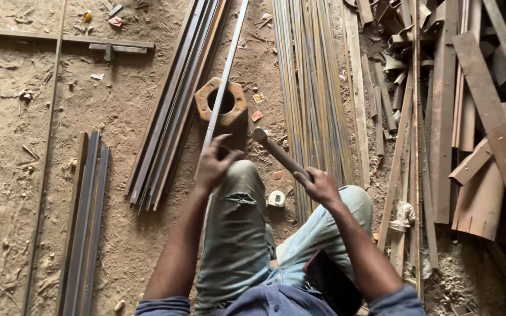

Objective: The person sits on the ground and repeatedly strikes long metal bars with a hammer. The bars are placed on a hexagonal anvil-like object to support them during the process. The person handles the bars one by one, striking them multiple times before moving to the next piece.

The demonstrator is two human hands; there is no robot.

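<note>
Closest to me are the bent knees in torn, pale jeans (238,234), with both forearms reaching out over them. From my remote seat I judge the work centres on the thin steel rod (225,82), which runs from the left knee up and away across the rusty octagonal metal block (222,105) with its round hole. That block sits just beyond the left hand, and I judge it serves as an anvil, raising the rod off the dirt so it can be struck.

Left hand (215,164) is curled loosely on the rod's near end, pinning it against the knee, I think to keep it steady. Right hand (318,186) is clenched around the handle of a hammer (277,153), whose head points up and left toward the block, poised just beside the rod but not touching it.

Between the knees, below both hands, lies a small tape measure (276,199). Beyond the right hand a bundle of long rods (311,88) stretches across the sandy floor (19,175); left of the left hand lie flat steel bars (171,105). Far right of the right hand is heaped scrap metal (475,117).
</note>
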